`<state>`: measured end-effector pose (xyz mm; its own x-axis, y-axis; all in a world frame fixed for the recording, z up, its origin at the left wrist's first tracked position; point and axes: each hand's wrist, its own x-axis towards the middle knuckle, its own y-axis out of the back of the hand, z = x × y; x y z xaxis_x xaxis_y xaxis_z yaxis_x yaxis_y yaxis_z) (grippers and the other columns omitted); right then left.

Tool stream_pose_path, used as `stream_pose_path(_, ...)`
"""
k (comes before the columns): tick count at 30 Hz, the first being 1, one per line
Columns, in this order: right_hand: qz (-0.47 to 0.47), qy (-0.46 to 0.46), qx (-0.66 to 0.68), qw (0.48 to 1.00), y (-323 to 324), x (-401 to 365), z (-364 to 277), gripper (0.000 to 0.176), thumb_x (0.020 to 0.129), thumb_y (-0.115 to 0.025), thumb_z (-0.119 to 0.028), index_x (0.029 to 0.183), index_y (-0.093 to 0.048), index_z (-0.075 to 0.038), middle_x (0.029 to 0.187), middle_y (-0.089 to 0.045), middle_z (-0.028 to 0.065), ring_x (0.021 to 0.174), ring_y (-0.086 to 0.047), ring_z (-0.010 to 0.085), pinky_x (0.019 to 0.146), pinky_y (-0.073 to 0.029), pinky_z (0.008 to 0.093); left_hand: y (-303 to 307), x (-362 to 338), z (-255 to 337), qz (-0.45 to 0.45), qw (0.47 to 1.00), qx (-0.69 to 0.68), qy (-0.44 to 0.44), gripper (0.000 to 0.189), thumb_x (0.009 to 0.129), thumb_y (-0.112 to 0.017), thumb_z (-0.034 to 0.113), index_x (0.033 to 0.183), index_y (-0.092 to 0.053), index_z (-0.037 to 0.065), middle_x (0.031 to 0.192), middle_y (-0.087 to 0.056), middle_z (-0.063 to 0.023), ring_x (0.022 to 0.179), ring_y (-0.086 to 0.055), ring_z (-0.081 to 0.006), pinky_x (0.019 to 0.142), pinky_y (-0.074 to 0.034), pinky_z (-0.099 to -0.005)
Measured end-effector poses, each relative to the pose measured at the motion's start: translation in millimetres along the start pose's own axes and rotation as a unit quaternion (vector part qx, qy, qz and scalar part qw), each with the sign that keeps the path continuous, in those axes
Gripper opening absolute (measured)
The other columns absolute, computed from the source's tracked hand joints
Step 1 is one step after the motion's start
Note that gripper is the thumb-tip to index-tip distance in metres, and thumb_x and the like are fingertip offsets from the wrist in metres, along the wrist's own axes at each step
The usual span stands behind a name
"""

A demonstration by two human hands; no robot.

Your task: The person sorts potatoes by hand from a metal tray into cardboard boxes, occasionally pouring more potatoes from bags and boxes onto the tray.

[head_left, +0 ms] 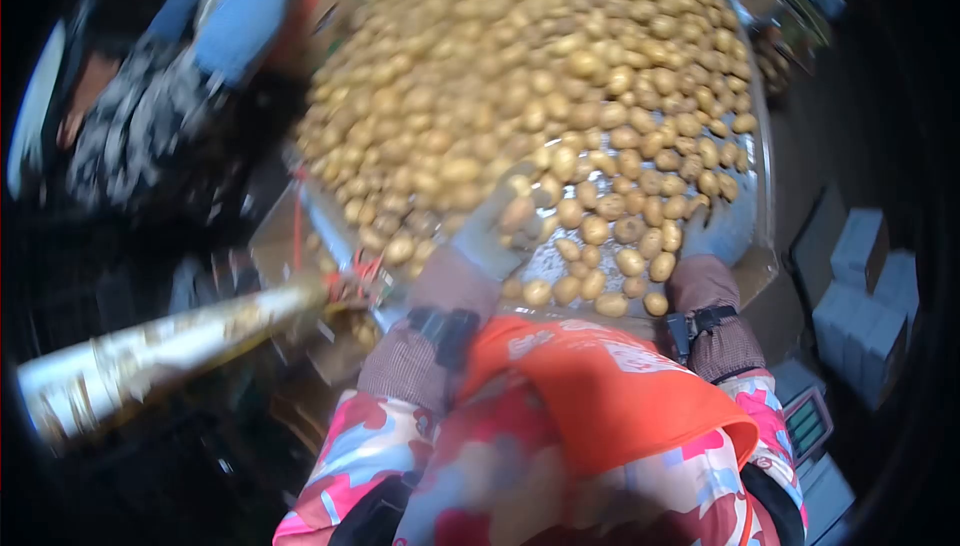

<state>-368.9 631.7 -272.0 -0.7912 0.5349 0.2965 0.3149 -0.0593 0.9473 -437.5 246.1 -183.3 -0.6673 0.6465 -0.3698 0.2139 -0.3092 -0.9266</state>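
Potatoes (597,230) between left fingers (490,231) and right fingers (720,231)

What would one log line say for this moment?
left hand: among potatoes | right hand: at tray rim | orange bag: below hands

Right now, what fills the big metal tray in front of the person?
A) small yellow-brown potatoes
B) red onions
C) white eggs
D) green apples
A: the metal tray is heaped with small yellow-brown potatoes, and the gloved left hand and right hand reach in among them.
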Motion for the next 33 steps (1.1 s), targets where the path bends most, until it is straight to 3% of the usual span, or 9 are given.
stream_pose_path(6, 0.096, 0.1, -0.129, 0.982, -48.7, 10.1, 39.4, 0.048, 0.098, -0.055, -0.037, 0.133, -0.063, -0.005, 0.142, -0.057, 0.0225, 0.135, -0.051, 0.0379, 0.112, -0.04, 0.0476, -22.1, -77.7, -0.2, 0.186, 0.972, 0.058, -0.133, 0.031, 0.097, -0.07, 0.037, 0.116, -0.064, 0.012, 0.089, -0.066, -0.0056, 0.066, -0.058, -0.0146, 0.056, -0.047, -0.0266)
stream_pose_path(10, 0.139, 0.135, -0.194, 0.962, -60.5, 27.9, 58.5, 0.05, 0.098, -0.053, -0.037, 0.137, -0.059, -0.005, 0.147, -0.053, 0.0229, 0.138, -0.049, 0.0377, 0.113, -0.04, 0.0467, 56.9, -123.4, 3.7, 0.204, 0.968, 0.058, -0.132, 0.043, 0.093, -0.076, 0.031, 0.128, -0.062, 0.01, 0.097, -0.067, -0.006, 0.079, -0.065, -0.0173, 0.062, -0.052, -0.0262)
stream_pose_path(12, 0.114, 0.154, -0.177, 0.965, -60.8, 34.3, 63.0, 0.05, 0.099, -0.053, -0.035, 0.139, -0.058, -0.004, 0.149, -0.052, 0.0227, 0.139, -0.048, 0.0381, 0.115, -0.039, 0.0456, 132.6, -164.1, -8.6, 0.187, 0.947, 0.144, -0.219, 0.038, 0.092, -0.075, 0.026, 0.125, -0.064, 0.01, 0.093, -0.065, -0.0066, 0.077, -0.064, -0.017, 0.058, -0.051, -0.0253)
stream_pose_path(15, 0.078, 0.183, -0.15, 0.969, -55.1, 41.7, 63.8, 0.05, 0.101, -0.054, -0.033, 0.141, -0.056, -0.003, 0.151, -0.05, 0.0225, 0.139, -0.048, 0.0387, 0.117, -0.038, 0.044, 129.7, -257.2, 18.0, 0.184, 0.941, -0.121, -0.257, 0.023, 0.092, -0.07, 0.016, 0.112, -0.064, 0.007, 0.091, -0.064, -0.0084, 0.071, -0.062, -0.0169, 0.051, -0.051, -0.0278)
stream_pose_path(17, 0.037, 0.214, -0.078, 0.973, -45.3, 39.7, 48.9, 0.051, 0.101, -0.054, -0.031, 0.143, -0.055, -0.002, 0.152, -0.049, 0.0223, 0.139, -0.047, 0.0391, 0.118, -0.037, 0.043, 192.7, -330.3, 67.2, -0.033, 0.934, -0.217, -0.282, 0.02, 0.103, -0.051, 0.017, 0.116, -0.065, 0.011, 0.099, -0.065, -0.0071, 0.085, -0.066, -0.0221, 0.069, -0.057, -0.0363)
stream_pose_path(21, -0.109, 0.207, 0.36, 0.903, 58.8, -46.2, -98.6, 0.045, 0.102, -0.055, -0.023, 0.14, -0.057, 0.001, 0.148, -0.052, 0.0242, 0.139, -0.047, 0.0406, 0.118, -0.037, 0.0443, 200.3, -432.3, 184.1, 0.305, 0.767, -0.075, -0.559, 0.026, 0.104, -0.05, 0.023, 0.12, -0.064, 0.009, 0.101, -0.067, -0.0082, 0.086, -0.067, -0.0218, 0.07, -0.057, -0.0351)
stream_pose_path(24, -0.156, 0.392, 0.31, 0.852, 55.0, -68.2, -129.0, 0.042, 0.103, -0.054, -0.009, 0.145, -0.054, -0.001, 0.149, -0.052, 0.0192, 0.144, -0.044, 0.0341, 0.121, -0.032, 0.0447, 178.5, -460.2, 247.5, 0.402, 0.682, -0.014, -0.61, 0.031, 0.104, -0.049, 0.028, 0.123, -0.063, 0.007, 0.102, -0.069, -0.0091, 0.086, -0.068, -0.0216, 0.071, -0.057, -0.0341)
stream_pose_path(29, -0.172, 0.497, 0.269, 0.807, 55.7, -85.2, -114.1, 0.039, 0.099, -0.054, -0.009, 0.138, -0.058, 0.001, 0.144, -0.055, 0.0226, 0.137, -0.049, 0.0388, 0.116, -0.038, 0.0475, 160.8, -411.2, 231.2, 0.42, 0.748, 0.109, -0.502, 0.041, 0.105, -0.047, 0.035, 0.128, -0.061, 0.004, 0.105, -0.071, -0.0105, 0.087, -0.07, -0.0212, 0.072, -0.058, -0.0326)
stream_pose_path(33, -0.116, 0.559, 0.26, 0.779, 68.6, -115.2, -111.2, 0.045, 0.09, -0.063, -0.02, 0.13, -0.061, 0.0, 0.137, -0.056, 0.0272, 0.127, -0.052, 0.0475, 0.11, -0.041, 0.0554, 141.0, -328.1, 108.1, 0.279, 0.917, 0.247, -0.145, 0.049, 0.106, -0.046, 0.041, 0.132, -0.06, 0.002, 0.106, -0.073, -0.0116, 0.088, -0.071, -0.0209, 0.073, -0.058, -0.0313)
